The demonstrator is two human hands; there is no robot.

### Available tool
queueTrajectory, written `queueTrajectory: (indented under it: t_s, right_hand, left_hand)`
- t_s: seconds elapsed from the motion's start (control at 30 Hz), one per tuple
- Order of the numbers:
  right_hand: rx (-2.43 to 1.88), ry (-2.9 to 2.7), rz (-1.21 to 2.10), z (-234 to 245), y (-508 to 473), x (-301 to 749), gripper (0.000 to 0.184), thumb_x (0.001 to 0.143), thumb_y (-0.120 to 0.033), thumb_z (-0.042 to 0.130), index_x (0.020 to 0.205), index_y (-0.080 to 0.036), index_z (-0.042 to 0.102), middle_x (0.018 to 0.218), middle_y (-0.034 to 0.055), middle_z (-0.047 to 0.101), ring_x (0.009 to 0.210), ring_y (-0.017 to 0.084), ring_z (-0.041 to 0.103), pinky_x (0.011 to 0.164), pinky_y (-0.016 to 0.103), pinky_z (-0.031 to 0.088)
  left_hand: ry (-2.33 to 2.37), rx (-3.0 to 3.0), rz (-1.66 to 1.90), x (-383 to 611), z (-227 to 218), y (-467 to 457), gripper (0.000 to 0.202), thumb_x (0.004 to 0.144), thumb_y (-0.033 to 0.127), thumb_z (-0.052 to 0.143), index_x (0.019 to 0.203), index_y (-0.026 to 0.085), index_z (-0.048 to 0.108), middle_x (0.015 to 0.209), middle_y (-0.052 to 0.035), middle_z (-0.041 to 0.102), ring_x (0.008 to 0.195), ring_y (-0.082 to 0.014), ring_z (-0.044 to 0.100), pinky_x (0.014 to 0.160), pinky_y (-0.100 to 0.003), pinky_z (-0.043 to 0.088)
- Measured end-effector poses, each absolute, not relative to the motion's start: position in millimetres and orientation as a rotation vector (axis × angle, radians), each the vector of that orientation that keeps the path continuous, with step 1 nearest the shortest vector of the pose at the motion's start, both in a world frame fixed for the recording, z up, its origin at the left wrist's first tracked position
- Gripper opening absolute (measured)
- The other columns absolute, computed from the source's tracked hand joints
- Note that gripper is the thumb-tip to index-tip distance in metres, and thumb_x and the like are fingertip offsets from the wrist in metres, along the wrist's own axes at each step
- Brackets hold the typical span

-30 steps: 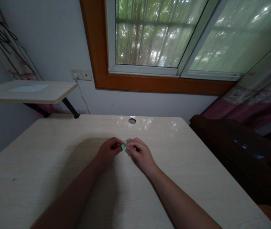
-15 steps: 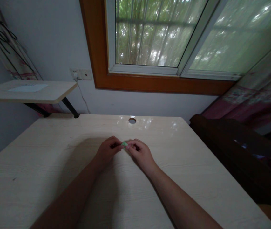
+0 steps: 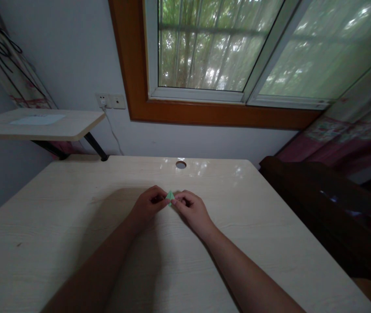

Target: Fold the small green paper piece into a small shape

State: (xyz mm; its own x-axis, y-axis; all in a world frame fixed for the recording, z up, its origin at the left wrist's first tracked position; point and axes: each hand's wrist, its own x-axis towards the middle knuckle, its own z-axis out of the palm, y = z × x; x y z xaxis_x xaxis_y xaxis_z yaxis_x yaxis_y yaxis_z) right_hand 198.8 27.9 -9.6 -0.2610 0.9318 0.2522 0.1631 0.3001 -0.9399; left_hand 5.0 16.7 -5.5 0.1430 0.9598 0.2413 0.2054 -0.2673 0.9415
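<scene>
Desk: pale wood-grain top (image 3: 74, 226) under a dim window, with a round cable hole (image 3: 181, 164) near its far edge.
Side shelf: a lighter board (image 3: 74, 126) well to the left of the cable hole and higher, with a white sheet (image 3: 37, 119) lying on it.
Wall socket: white plate (image 3: 111, 101) up and left of the cable hole, a cord hanging from it.
Left hand: (image 3: 146, 208) on the near side of the cable hole and slightly left, fingers curled, tips pinching the green paper.
Green paper: a small folded piece (image 3: 170, 197) just on the near side of the cable hole, held between both hands, just over the desk.
Right hand: (image 3: 193, 211) on the near side of the cable hole and slightly right, fingertips pinched on the same paper.
Window: wood-framed panes (image 3: 205, 43) above the cable hole, with greenery behind them.
Dark furniture: (image 3: 319, 195) right of the cable hole, beside the desk.
Curtain: pinkish cloth (image 3: 351, 139) far right of the cable hole.
</scene>
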Motion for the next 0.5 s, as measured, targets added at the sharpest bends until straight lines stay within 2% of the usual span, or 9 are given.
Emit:
queueTrajectory:
  t_s: [0.3, 0.5]
  right_hand:
    - [-0.995, -1.653, 1.066, -9.7, 27.7, 197.8, 0.016, 0.085, -0.036, 0.07, 0.089, -0.021, 0.075, 0.073, 0.0005, 0.061, 0.063, 0.013, 0.049, 0.058, 0.025, 0.039]
    - [-1.006, -1.537, 1.251, -5.3, 23.6, 195.2, 0.02, 0.084, -0.035, 0.069, 0.096, -0.019, 0.073, 0.053, -0.0049, 0.053, 0.048, 0.011, 0.048, 0.049, 0.023, 0.037]
  left_hand:
    - [1.15, 1.683, 1.261, 4.6, -8.5, 18.0, 0.012, 0.082, 0.03, 0.072, 0.081, 0.018, 0.068, 0.08, -0.0016, 0.06, 0.074, -0.0145, 0.056, 0.069, -0.026, 0.045]
    - [1.088, 1.721, 1.339, 4.4, -8.4, 19.1, 0.001, 0.081, 0.019, 0.07, 0.081, 0.019, 0.071, 0.09, -0.005, 0.063, 0.083, -0.0164, 0.062, 0.075, -0.028, 0.049]
